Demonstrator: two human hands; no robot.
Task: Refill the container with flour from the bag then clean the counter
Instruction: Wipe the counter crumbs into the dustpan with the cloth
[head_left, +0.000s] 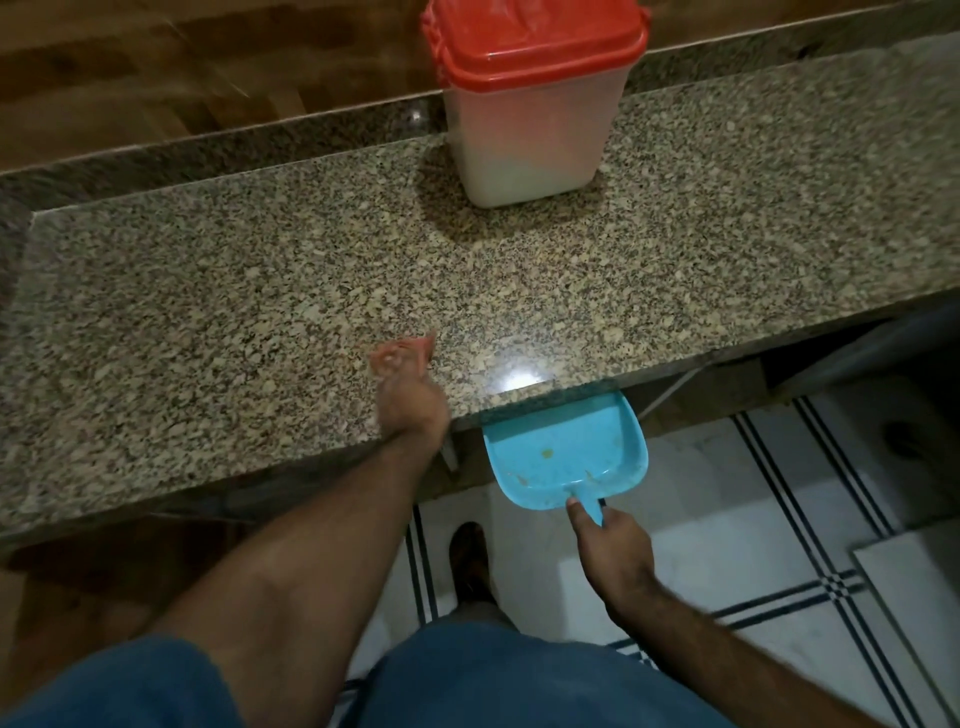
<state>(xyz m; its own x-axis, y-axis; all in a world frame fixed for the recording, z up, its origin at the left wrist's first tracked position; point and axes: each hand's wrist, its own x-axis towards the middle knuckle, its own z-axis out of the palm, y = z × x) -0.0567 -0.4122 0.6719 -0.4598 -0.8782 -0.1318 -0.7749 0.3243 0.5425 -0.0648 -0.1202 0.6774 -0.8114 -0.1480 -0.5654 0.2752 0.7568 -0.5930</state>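
A: Container (535, 119) lidded at the surface's (208, 291) back. Left hand (408, 384) blurred; fingers unreadable.
B: Right hand (613, 545) grips dustpan (566, 452) handle. Better keep its lip tight under the edge.

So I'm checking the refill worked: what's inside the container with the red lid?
Through the cloudy wall of the container a white fill, likely flour, shows in the lower part. The red lid is on, so the top surface and exact level are hidden.
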